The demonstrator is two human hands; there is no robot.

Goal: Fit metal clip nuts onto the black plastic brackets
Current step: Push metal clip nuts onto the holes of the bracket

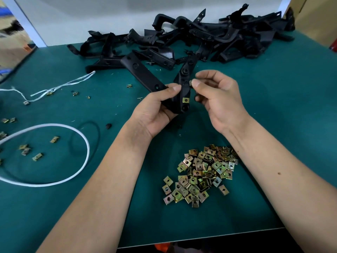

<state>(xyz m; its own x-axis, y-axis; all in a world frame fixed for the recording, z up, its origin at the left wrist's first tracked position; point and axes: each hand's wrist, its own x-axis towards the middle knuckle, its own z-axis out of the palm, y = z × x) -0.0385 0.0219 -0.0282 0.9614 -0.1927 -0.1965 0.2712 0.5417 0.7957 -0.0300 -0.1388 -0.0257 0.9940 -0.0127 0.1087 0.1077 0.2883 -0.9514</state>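
Note:
My left hand [158, 108] grips a black plastic bracket [185, 84] above the green table, thumb on its face. One brass-coloured clip nut [185, 100] sits on the bracket's lower part. My right hand [217, 94] pinches another clip nut [191, 83] between thumb and forefinger, touching the bracket's right edge near the middle. A pile of loose clip nuts [200, 175] lies on the table below my hands. A heap of black brackets [191, 37] lies at the back.
The green table [273, 125] ends at a near edge by my forearms. A white cord loop [54, 154] and white string [60, 86] lie at the left, with scattered clip nuts [27, 148] among them. A white wall panel stands behind the heap.

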